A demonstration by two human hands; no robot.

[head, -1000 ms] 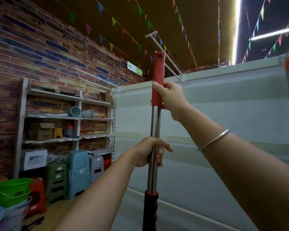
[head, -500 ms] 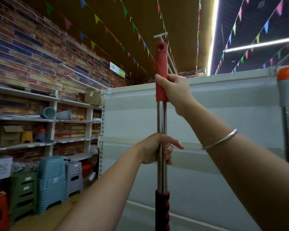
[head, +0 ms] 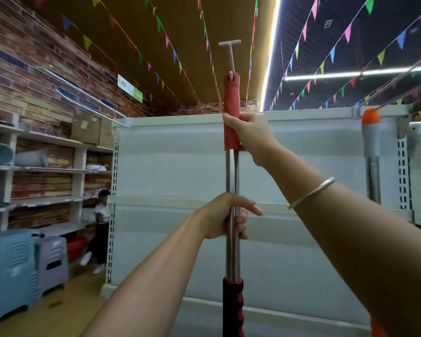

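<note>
I hold a long mop pole [head: 232, 173] upright in front of me, steel shaft with a red top handle [head: 231, 98] and a black-and-red grip lower down [head: 232, 307]. My right hand [head: 249, 135] grips the red top handle, a silver bangle on that wrist. My left hand [head: 225, 216] wraps the steel shaft lower down, forefinger sticking out. The red handle's top end sits at a white hanging hook [head: 231, 57] that juts from the white shelf unit [head: 170, 166].
A second pole with an orange cap [head: 371, 142] hangs at the right of the shelf unit. Brick wall with shelves [head: 46, 169] is on the left, stacked plastic stools [head: 12, 271] below. A person [head: 99, 227] stands by the unit's left end.
The view has turned left and tilted up. The pole's red top has risen to the white hook. Both hands keep their grip. A person has come into view at the left.
</note>
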